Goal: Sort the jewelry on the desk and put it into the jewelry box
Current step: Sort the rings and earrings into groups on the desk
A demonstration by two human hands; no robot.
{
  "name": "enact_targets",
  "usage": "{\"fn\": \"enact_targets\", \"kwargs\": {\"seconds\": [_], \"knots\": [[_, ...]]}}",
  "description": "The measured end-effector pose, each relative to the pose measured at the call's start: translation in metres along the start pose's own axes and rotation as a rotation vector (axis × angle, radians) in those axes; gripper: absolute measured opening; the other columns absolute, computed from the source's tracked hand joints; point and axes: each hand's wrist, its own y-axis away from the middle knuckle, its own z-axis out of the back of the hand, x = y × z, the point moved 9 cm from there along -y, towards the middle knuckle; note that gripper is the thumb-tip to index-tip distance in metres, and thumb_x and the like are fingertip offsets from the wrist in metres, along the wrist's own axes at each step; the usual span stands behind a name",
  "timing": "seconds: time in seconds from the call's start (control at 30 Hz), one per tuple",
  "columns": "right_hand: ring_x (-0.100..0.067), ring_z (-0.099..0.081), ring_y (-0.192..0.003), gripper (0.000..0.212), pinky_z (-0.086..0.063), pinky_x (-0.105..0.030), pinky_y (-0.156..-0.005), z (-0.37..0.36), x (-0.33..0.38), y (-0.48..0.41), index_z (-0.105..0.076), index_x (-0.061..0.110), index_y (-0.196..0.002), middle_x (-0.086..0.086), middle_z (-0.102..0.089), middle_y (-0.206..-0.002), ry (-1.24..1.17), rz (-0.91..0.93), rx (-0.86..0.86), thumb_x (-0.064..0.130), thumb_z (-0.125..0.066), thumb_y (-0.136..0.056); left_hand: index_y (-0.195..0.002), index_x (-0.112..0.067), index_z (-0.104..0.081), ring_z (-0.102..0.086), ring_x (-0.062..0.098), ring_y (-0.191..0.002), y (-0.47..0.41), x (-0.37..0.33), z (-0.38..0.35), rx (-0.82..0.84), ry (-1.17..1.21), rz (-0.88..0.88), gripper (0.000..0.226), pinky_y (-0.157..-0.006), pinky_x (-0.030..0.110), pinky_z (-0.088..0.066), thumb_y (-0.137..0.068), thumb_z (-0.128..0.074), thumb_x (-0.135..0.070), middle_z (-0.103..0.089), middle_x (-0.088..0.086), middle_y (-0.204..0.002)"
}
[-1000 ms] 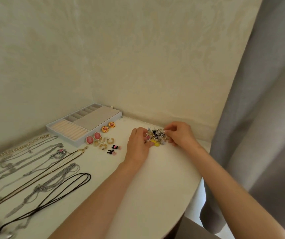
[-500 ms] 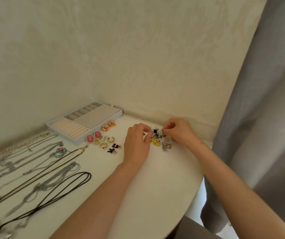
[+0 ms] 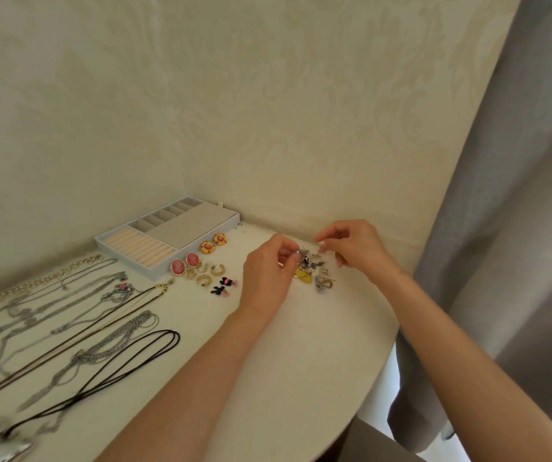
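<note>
We see the left hand (image 3: 269, 275) over the far side of the white worktop (image 3: 267, 361), thumb and forefinger pinching a small silver piece (image 3: 298, 260) at the edge of a tangled heap of jewelry (image 3: 316, 270). The right hand (image 3: 356, 248) hovers just behind the heap with thumb and forefinger tips drawn together and the other fingers curled. We cannot tell whether it holds anything. A yellow piece (image 3: 303, 276) lies at the near side of the heap, close to the left hand.

The jewelry box (image 3: 221, 225) stands open at the back left, against the wall (image 3: 267, 111). It has a ribbed ring section nearest us, a row of small compartments along the back and one large flat section.

Just in front of the box lie sorted pairs:
- two orange round earrings (image 3: 213, 243)
- two pink oval earrings (image 3: 184, 263)
- several gold hoops (image 3: 209, 273)
- two black bow earrings (image 3: 222, 285)

Further left, necklaces (image 3: 67, 315) lie stretched out side by side, with a black cord (image 3: 127, 358) nearest us. A grey curtain (image 3: 501, 228) hangs on the right, beside the rounded edge of the worktop.
</note>
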Motion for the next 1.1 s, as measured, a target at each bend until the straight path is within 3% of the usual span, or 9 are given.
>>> {"fn": "enact_targets", "kwargs": {"seconds": [0.03, 0.1, 0.17, 0.33, 0.5, 0.6, 0.83, 0.97, 1.1], "knots": [[-0.011, -0.051, -0.044, 0.023, -0.043, -0.020, -0.041, 0.005, -0.004, -0.005, -0.070, 0.016, -0.079, -0.001, -0.065, -0.067, 0.085, 0.012, -0.066, -0.005, -0.061, -0.081, -0.089, -0.014, -0.064, -0.058, 0.007, -0.074, 0.001, 0.000, 0.002, 0.001, -0.007, 0.018, 0.002, -0.068, 0.017, -0.045, -0.087, -0.064, -0.015, -0.064, -0.008, -0.078], [-0.016, -0.060, -0.069, 0.022, -0.054, -0.028, -0.066, 0.000, -0.008, -0.013, -0.073, 0.017, -0.084, 0.000, -0.067, -0.078, 0.288, 0.052, -0.068, -0.002, -0.061, -0.082, -0.088, -0.016, -0.064, -0.059, 0.009, -0.075, 0.006, 0.000, 0.007, 0.011, -0.050, 0.050, 0.001, -0.070, 0.022, -0.047, -0.088, -0.063, -0.017, -0.064, -0.007, -0.077], [-0.016, -0.061, -0.087, 0.018, -0.050, -0.030, -0.081, -0.013, -0.011, -0.016, -0.075, 0.017, -0.090, 0.000, -0.069, -0.091, 0.441, 0.077, 0.011, 0.005, -0.063, -0.083, -0.088, -0.018, -0.063, -0.058, 0.008, -0.074, 0.013, -0.001, 0.012, 0.034, -0.125, 0.074, 0.002, -0.069, 0.025, -0.047, -0.088, -0.063, -0.020, -0.062, -0.010, -0.076], [-0.013, -0.055, -0.079, 0.010, -0.035, -0.023, -0.066, -0.024, -0.006, -0.013, -0.073, 0.019, -0.089, 0.008, -0.058, -0.077, 0.556, 0.067, 0.063, 0.014, -0.070, -0.081, -0.092, -0.021, -0.063, -0.058, 0.009, -0.082, 0.029, 0.004, 0.030, 0.103, -0.346, 0.144, 0.007, -0.064, 0.025, -0.043, -0.089, -0.057, -0.021, -0.063, -0.012, -0.084], [-0.014, -0.056, -0.082, 0.011, -0.039, -0.024, -0.066, -0.026, -0.004, -0.015, -0.068, 0.019, -0.081, 0.004, -0.063, -0.085, 0.586, 0.066, 0.061, 0.009, -0.066, -0.078, -0.090, -0.024, -0.063, -0.057, 0.013, -0.086, 0.055, 0.011, 0.048, 0.172, -0.520, 0.153, 0.012, -0.075, 0.030, -0.046, -0.090, -0.052, -0.020, -0.065, -0.010, -0.086], [-0.015, -0.057, -0.079, 0.011, -0.043, -0.026, -0.066, -0.024, -0.003, -0.014, -0.063, 0.019, -0.075, 0.006, -0.062, -0.078, 0.527, 0.055, 0.034, 0.008, -0.062, -0.076, -0.090, -0.025, -0.064, -0.054, 0.014, -0.091, 0.067, 0.013, 0.060, 0.158, -0.583, 0.124, 0.010, -0.078, 0.030, -0.045, -0.090, -0.054, -0.024, -0.062, -0.009, -0.092], [-0.011, -0.051, -0.060, 0.026, -0.045, -0.028, -0.063, -0.015, 0.000, -0.010, -0.055, 0.020, -0.063, 0.003, -0.058, -0.071, 0.369, 0.029, 0.007, 0.002, -0.067, -0.077, -0.096, -0.027, -0.062, -0.043, 0.010, -0.091, 0.095, 0.013, 0.091, 0.114, -0.680, 0.099, 0.012, -0.078, 0.024, -0.037, -0.091, -0.054, -0.035, -0.053, -0.009, -0.096], [-0.015, -0.054, -0.060, 0.014, -0.053, -0.032, -0.069, -0.014, 0.000, -0.006, -0.068, 0.011, -0.086, 0.004, -0.057, -0.074, 0.349, 0.012, 0.032, -0.001, -0.068, -0.079, -0.102, -0.029, -0.060, -0.045, 0.009, -0.091, 0.115, 0.016, 0.114, 0.047, -0.605, 0.123, 0.016, -0.078, 0.024, -0.036, -0.089, -0.057, -0.038, -0.052, -0.013, -0.094], [-0.011, -0.051, -0.052, 0.022, -0.043, -0.009, -0.042, -0.015, 0.003, 0.000, -0.069, 0.008, -0.103, -0.007, -0.061, -0.087, 0.313, 0.000, 0.035, -0.002, -0.062, -0.084, -0.112, -0.035, -0.058, -0.039, 0.008, -0.097, 0.125, 0.014, 0.114, 0.098, -0.531, 0.087, 0.027, -0.082, 0.022, -0.031, -0.086, -0.060, -0.042, -0.050, -0.015, -0.102]]}}
